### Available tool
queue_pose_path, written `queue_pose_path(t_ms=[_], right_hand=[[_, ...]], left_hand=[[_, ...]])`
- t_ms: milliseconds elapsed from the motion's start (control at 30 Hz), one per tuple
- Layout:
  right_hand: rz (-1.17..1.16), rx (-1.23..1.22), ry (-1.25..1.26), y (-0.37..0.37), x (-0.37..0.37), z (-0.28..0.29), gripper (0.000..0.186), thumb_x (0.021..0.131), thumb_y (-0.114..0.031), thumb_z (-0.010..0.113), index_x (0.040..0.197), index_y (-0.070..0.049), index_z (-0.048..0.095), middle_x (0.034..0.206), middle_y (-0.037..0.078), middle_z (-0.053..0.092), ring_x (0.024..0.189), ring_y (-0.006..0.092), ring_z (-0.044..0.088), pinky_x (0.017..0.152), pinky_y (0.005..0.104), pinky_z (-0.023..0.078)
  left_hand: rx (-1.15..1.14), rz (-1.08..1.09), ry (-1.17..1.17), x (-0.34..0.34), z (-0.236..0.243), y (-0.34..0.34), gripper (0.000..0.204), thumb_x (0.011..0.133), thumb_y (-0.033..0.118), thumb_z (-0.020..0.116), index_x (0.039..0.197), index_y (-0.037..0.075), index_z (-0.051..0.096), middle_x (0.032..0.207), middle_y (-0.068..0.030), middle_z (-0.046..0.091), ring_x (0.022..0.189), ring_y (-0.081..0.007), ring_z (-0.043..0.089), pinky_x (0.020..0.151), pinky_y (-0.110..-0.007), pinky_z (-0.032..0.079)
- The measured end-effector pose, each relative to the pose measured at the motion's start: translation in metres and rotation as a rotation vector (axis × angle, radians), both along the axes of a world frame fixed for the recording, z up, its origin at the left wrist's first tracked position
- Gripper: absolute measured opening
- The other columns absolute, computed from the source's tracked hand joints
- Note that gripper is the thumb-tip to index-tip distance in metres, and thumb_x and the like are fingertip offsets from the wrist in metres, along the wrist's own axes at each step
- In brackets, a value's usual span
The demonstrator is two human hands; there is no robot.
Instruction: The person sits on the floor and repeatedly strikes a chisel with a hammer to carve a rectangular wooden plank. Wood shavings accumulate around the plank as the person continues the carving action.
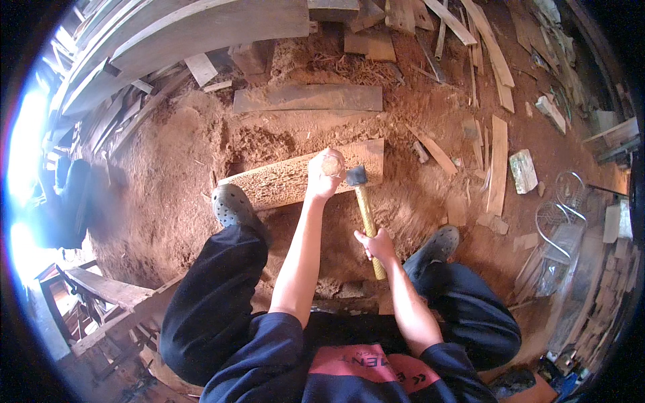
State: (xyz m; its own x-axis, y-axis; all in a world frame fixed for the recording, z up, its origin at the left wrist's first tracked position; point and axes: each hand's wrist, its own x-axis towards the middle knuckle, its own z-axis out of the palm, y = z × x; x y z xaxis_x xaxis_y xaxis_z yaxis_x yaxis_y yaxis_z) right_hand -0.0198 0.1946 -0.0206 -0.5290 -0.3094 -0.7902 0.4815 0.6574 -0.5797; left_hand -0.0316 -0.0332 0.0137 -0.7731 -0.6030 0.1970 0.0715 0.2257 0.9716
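Have pale wooden plank [275, 180] on loose reddish-brown dirt [161, 154], just ahead of feet — densely pitted over most of face, smooth at right end. Clenching round-ended wooden piece [332, 166] over plank in left hand [320, 182]; gripping hammer [366, 209] in right hand [380, 246] — blunt dark head, yellow textured handle. Around, on dirt: weathered boards [208, 32], whitish block [523, 171].

Navy shirt [336, 386]; grey perforated clogs [232, 205]
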Motion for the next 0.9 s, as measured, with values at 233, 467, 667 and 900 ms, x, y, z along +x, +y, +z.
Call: queue_pose_path(t_ms=[233,467,667,900], right_hand=[[-0.010,-0.142,0.059,-0.001,0.001,0.042,0.019,0.069,-0.008,0.068,0.074,-0.005,0.049,0.050,0.002,0.048,0.037,0.0107,0.045,0.035,0.0262,0.036],[-0.069,-0.335,0.179,-0.012,-0.003,0.128,0.014,0.072,-0.003,0.064,0.074,-0.006,0.051,0.053,-0.001,0.048,0.037,0.0074,0.044,0.034,0.0236,0.034],[0.183,-0.019,0.438,-0.017,0.001,0.144,0.020,0.067,-0.016,0.066,0.075,-0.002,0.054,0.059,0.009,0.055,0.054,0.0205,0.057,0.052,0.0347,0.046],[0.274,-0.018,0.457,-0.018,0.007,0.141,0.023,0.067,-0.018,0.068,0.076,0.000,0.056,0.059,0.010,0.057,0.053,0.0207,0.057,0.051,0.0353,0.046]], left_hand=[[-0.087,0.015,-0.040,0.004,-0.007,0.000,0.014,0.060,0.000,0.064,0.070,0.008,0.057,0.071,-0.0068,0.059,0.065,-0.0228,0.059,0.063,-0.029,0.048],[-0.015,-0.015,-0.018,0.007,-0.008,-0.006,0.022,0.055,0.004,0.066,0.074,0.004,0.055,0.070,-0.0068,0.058,0.064,-0.0209,0.055,0.063,-0.029,0.046],[0.020,0.001,0.003,0.007,-0.016,-0.008,0.022,0.055,0.006,0.066,0.075,0.004,0.055,0.070,-0.0077,0.058,0.062,-0.0220,0.054,0.062,-0.030,0.046],[0.035,-0.031,-0.008,0.003,-0.011,-0.016,0.025,0.057,0.015,0.068,0.075,0.004,0.055,0.069,-0.0113,0.057,0.061,-0.0222,0.053,0.061,-0.032,0.045]])
